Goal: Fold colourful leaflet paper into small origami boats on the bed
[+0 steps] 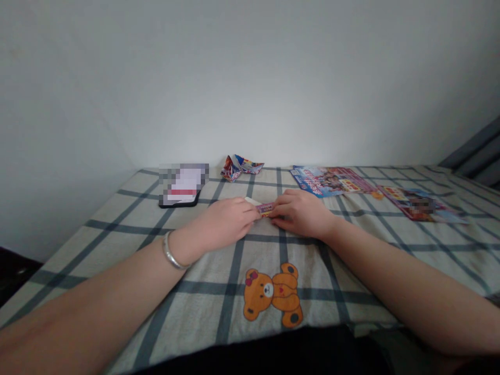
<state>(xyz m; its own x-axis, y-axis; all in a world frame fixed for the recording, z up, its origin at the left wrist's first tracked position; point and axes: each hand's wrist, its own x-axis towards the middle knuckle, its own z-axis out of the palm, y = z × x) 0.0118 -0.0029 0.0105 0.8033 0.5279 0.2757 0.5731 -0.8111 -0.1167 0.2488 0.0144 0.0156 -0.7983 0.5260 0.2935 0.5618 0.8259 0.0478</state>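
Observation:
Between my hands, low over the checked cloth, is a small piece of folded printed paper [266, 208], purple and yellow with a pale part at its far left. My left hand [228, 219], with a silver bangle on its wrist, pinches the paper's left end. On the opposite end, the fingers of my right hand [299, 213] are closed. Most of the paper is covered by my fingers, so its full shape is hidden.
Two folded paper pieces [232, 169] stand near the wall. A phone [182, 185] lies at the left. Two printed sheets, one blue and red [332, 181] and one at far right [414, 203], lie on the checked tablecloth [211, 312]. A printed teddy bear [273, 297] decorates the cloth.

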